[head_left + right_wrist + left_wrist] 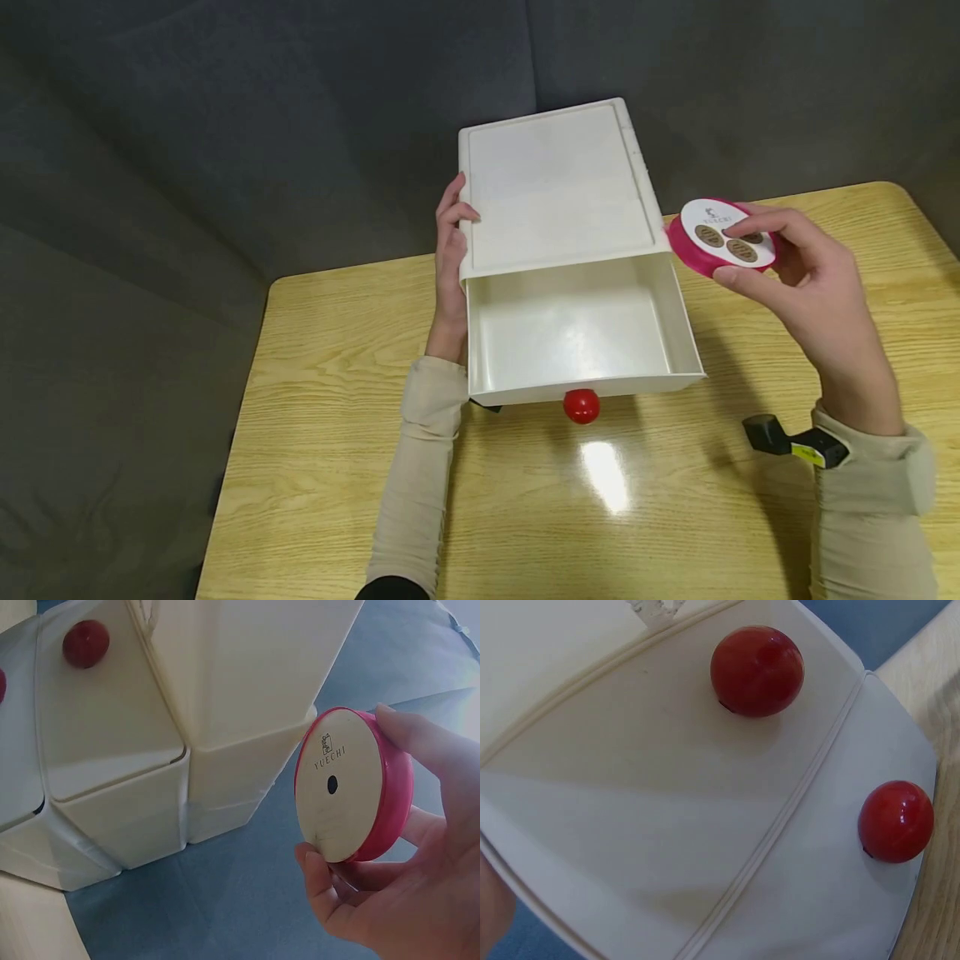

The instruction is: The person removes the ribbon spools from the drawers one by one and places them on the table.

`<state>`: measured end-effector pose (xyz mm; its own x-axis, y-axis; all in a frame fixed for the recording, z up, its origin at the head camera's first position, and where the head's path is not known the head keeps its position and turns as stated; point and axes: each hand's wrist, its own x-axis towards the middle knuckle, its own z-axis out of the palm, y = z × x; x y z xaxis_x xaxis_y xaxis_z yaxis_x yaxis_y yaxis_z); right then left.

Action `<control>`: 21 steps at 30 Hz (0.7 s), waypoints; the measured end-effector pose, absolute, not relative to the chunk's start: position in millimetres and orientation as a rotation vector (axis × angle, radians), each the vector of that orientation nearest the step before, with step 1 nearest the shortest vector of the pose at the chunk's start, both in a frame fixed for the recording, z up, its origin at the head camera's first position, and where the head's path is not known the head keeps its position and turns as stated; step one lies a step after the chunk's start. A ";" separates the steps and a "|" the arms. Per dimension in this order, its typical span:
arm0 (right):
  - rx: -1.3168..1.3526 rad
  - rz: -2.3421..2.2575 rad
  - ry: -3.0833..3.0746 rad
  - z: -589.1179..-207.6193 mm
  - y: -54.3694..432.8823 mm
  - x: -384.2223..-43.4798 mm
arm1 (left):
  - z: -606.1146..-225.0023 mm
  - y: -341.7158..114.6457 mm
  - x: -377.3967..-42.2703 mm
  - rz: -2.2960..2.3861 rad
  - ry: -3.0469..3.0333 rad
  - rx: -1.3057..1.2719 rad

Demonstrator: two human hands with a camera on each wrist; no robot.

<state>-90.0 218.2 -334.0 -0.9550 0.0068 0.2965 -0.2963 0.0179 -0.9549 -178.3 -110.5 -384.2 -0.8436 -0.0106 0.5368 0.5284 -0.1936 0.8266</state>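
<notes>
A white plastic drawer cabinet stands on the table with its top drawer pulled out, the pale inside facing up. The left hand lies against the cabinet's left side, its fingertips at the upper edge. To the right of the cabinet, the right hand grips a spool of pink ribbon between thumb and fingers, above the tabletop. White discs with printing cover the spool's two faces. A red round knob sits on the open drawer's front.
Two lower drawers, each with a red knob, show closed in the left wrist view. The wooden table reaches a dark cloth behind it. A black wrist camera is on the right sleeve.
</notes>
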 end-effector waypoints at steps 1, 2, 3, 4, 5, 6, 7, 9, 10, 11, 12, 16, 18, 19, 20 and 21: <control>0.290 2.020 -2.091 -334.7 219.2 -91.0 | -383.8 -110.2 -178.3 -2.109 -1.714 -0.594; 0.279 1.998 -2.112 -335.7 220.0 -92.0 | -383.3 -109.8 -178.5 -2.123 -1.708 -0.591; 0.264 1.958 -2.148 -336.8 220.9 -93.0 | -382.9 -109.5 -178.6 -2.138 -1.700 -0.585; 0.252 1.919 -2.181 -337.8 221.9 -94.0 | -382.5 -109.2 -178.8 -2.152 -1.693 -0.579; 0.245 1.902 -2.197 -339.0 222.9 -95.2 | -382.2 -109.0 -179.0 -2.167 -1.682 -0.576; 0.239 1.879 -2.217 -340.4 223.9 -96.5 | -382.0 -108.7 -179.2 -2.173 -1.675 -0.573; 0.234 1.865 -2.231 -341.9 224.9 -97.8 | -382.1 -108.6 -179.4 -2.176 -1.671 -0.572; 0.223 1.816 -2.274 -345.1 226.7 -100.4 | -383.0 -108.5 -179.5 -2.175 -1.670 -0.568; 0.220 1.813 -2.281 -346.8 227.6 -101.9 | -383.5 -108.5 -179.5 -2.171 -1.671 -0.567; 0.213 1.805 -2.291 -348.7 228.3 -103.6 | -384.1 -108.8 -179.4 -2.162 -1.676 -0.567; 0.203 1.792 -2.303 -350.8 229.0 -105.4 | -384.6 -109.1 -179.4 -2.152 -1.681 -0.569; 0.176 1.731 -2.351 -362.9 233.7 -114.4 | -385.8 -110.0 -179.1 -2.125 -1.697 -0.576; 0.162 1.699 -2.385 -370.7 236.7 -119.0 | -386.2 -110.1 -178.9 -2.124 -1.695 -0.579; 0.153 1.681 -2.406 -374.5 238.0 -121.2 | -386.5 -110.2 -179.0 -2.128 -1.692 -0.577; 0.144 1.668 -2.425 -378.0 239.2 -123.1 | -386.8 -110.2 -179.2 -2.132 -1.686 -0.578; 0.133 1.658 -2.446 -381.3 240.2 -125.0 | -387.2 -110.4 -179.3 -2.135 -1.683 -0.579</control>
